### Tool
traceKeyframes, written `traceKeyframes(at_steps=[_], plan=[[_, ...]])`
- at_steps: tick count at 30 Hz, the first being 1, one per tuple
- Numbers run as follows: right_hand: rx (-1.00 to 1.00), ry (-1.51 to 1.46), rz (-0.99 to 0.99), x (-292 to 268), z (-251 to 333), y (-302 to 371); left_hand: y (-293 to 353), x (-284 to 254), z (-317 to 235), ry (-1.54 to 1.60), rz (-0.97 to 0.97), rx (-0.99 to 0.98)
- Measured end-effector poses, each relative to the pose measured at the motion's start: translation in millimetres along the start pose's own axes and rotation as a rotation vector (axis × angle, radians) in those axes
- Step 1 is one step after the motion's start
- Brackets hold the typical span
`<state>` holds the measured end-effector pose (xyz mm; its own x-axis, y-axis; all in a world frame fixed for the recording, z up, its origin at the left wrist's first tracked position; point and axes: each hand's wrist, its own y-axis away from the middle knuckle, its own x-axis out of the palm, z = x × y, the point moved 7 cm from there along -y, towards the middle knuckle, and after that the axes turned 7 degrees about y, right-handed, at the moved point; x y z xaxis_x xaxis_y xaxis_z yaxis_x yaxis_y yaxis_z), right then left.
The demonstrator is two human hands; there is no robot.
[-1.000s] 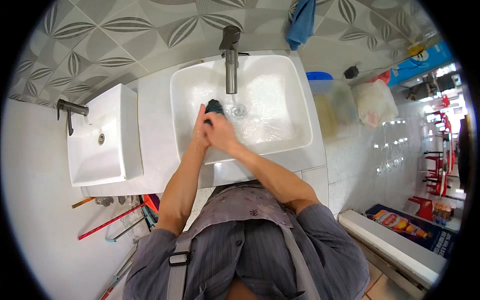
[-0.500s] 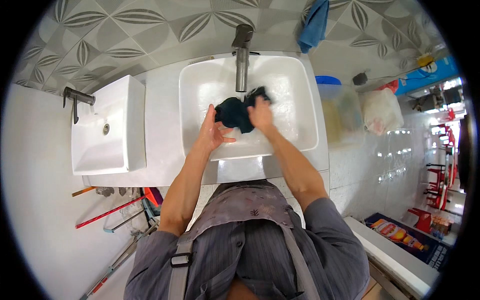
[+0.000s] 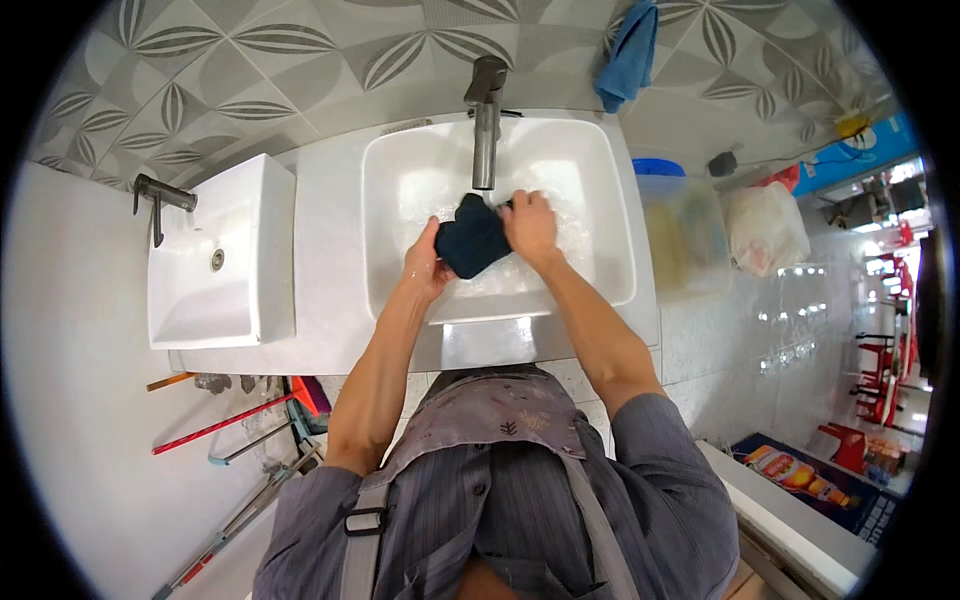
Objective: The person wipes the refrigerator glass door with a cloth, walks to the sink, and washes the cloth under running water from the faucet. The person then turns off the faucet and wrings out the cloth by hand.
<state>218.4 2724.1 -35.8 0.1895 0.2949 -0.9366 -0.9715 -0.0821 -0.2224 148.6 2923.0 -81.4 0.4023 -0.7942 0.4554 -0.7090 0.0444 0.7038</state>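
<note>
Between my two hands is a dark navy cloth (image 3: 474, 240), wet and bunched, held over the basin of a white sink (image 3: 622, 215). My left hand (image 3: 428, 258) is closed on its left side, thumb on top and fingers underneath. On the right edge, my right hand (image 3: 530, 224) grips the cloth with bent fingers. A dark metal faucet (image 3: 485, 130) stands above, and water runs from its spout onto the cloth's upper edge. Water ripples in the basin around the cloth.
At left is a second white sink (image 3: 200, 290) with its own faucet (image 3: 165, 193). A blue towel (image 3: 626, 60) hangs on the tiled wall. Right of the basin stand a translucent bin (image 3: 685, 235) and a white plastic bag (image 3: 765, 230). Brooms with a red handle (image 3: 222, 424) lean at lower left.
The cloth is gathered into a more compact shape and raised slightly toward the spout. My left hand has closed around its side; my right hand has shifted a little to the right.
</note>
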Motion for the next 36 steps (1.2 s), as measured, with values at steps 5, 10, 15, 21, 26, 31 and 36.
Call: traceKeyframes(at_steps=[5,10,15,21,26,31,36], plan=[[0.218,-0.529,0.215,34.0,20.7,19.8,28.6,20.3,-3.8,0.033,-0.100,-0.052],[-0.011,-0.879,0.095,-27.6,140.5,46.7,-5.8,-8.0,-7.5,0.279,0.204,-0.123],[-0.200,-0.136,-0.050,-3.5,58.4,12.3,-3.8,38.8,2.8,0.126,0.111,-0.004],[0.067,0.154,0.054,-11.7,-64.1,12.5,34.2,18.4,-42.5,-0.786,-0.088,0.179],[-0.178,0.195,0.202,20.0,2.6,28.8,28.3,38.7,-22.8,-1.660,-0.152,0.779],[-0.246,0.267,0.377,41.1,13.3,33.0,-3.9,31.5,11.8,-1.962,0.020,0.829],[-0.255,0.284,0.359,42.0,9.2,32.6,-6.7,35.8,13.9,-1.969,0.006,0.790]])
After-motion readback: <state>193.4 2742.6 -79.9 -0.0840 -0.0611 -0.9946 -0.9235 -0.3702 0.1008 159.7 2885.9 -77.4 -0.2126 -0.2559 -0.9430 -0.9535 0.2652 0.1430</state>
